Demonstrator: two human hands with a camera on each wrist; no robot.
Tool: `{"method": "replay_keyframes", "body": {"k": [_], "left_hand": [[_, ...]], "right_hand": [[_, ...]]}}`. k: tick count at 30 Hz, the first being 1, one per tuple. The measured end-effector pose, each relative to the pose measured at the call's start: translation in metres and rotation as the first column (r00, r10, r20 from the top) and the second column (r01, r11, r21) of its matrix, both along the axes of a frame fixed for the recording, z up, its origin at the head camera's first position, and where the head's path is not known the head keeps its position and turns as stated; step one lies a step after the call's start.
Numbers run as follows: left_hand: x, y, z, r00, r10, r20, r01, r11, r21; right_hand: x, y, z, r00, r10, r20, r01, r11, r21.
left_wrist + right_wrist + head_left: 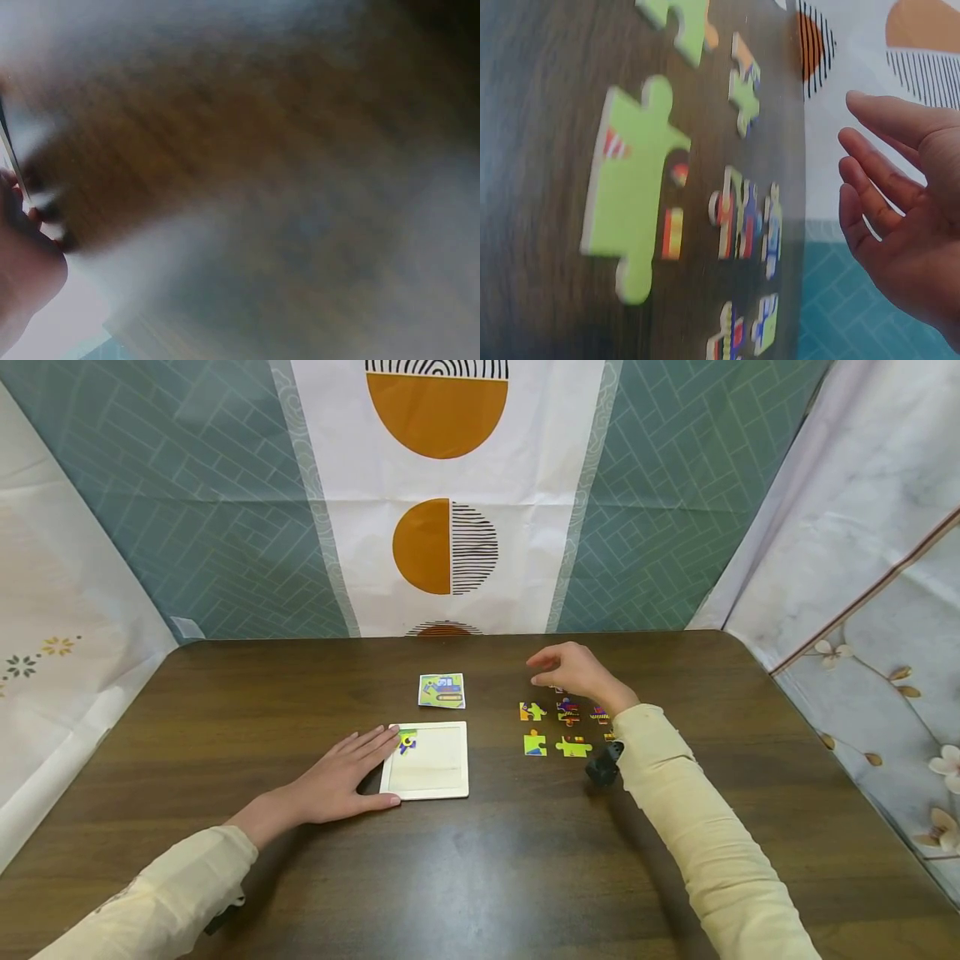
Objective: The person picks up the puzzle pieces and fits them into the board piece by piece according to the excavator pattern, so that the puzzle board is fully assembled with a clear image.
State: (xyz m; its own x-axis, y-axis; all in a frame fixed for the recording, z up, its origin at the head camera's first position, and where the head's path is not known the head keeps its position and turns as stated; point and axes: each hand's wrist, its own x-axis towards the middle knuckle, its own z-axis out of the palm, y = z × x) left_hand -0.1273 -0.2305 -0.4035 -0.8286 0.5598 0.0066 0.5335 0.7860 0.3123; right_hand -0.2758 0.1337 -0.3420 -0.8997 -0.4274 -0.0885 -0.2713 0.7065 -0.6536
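On the brown worktop [480,877], the left grip [337,782], spread wide, touches a white tray [438,768]. Puzzle pieces [573,749] lie near the loose, let-go right grip [576,673].

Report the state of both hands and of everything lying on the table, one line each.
Puzzle tray: flat, mostly unfilled
Colored piece: inside the tray, upper-left corner, partly covered by fingers
Loose pieces: out of the tray, spread to its right
Picture card: picture side up, beyond the tray
Left hand: fingers extended, resting on the tray's left edge
Right hand: raised, fingers slightly bent, nothing visibly held
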Motion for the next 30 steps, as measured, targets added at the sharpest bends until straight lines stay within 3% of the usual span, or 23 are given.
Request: {"method": "replay_keyframes", "body": {"k": [12, 30], "left_hand": [[0.001, 0.001, 0.002, 1.000, -0.008, -0.016, 0.009, 1.000, 0.020], [0.001, -0.001, 0.003, 1.000, -0.002, 0.010, 0.001, 1.000, 0.010]], "right_hand": [[-0.009, 0.029, -0.010, 0.995, -0.089, -0.033, 0.091, 0.995, 0.052], [-0.014, 0.046, -0.028, 0.991, -0.133, -0.009, 0.133, 0.987, 0.093]]}}
